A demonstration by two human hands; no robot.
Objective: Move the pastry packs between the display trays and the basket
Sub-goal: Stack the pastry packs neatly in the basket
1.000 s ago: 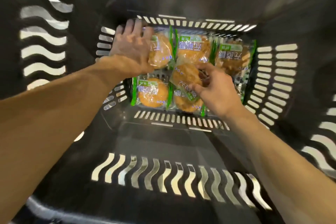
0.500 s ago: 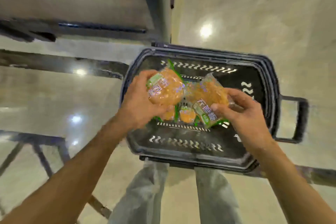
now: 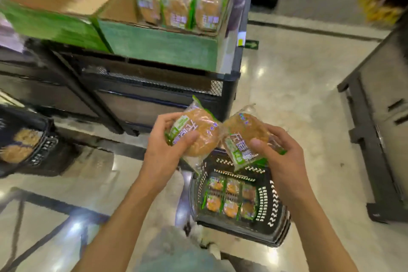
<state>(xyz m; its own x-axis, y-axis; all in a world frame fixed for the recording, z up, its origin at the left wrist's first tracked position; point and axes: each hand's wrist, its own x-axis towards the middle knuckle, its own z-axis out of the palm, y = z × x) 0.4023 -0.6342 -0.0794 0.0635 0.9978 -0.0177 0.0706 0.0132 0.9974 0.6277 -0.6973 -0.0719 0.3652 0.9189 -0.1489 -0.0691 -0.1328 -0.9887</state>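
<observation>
My left hand (image 3: 164, 150) grips a clear green-edged pastry pack (image 3: 198, 130) holding a round golden pastry. My right hand (image 3: 280, 152) grips a second such pack (image 3: 245, 137); the two packs touch at chest height. Below them on the floor stands the black slotted basket (image 3: 273, 207) with several more packs (image 3: 229, 199) lying flat in its bottom. Up on the shelf sits a green cardboard display tray (image 3: 159, 44) with upright pastry packs (image 3: 183, 0) at its right end; its left part shows bare cardboard.
A second, emptier green tray (image 3: 50, 26) lies to the left. The trays rest on a dark metal shelving unit (image 3: 154, 86). Another black basket with pastries (image 3: 24, 141) sits far left. A dark cabinet (image 3: 379, 130) stands right. Glossy floor lies between.
Both hands have lifted a pack each out of the basket and raised them high above it. My view has swung up from the basket's inside to the shelf and trays.
</observation>
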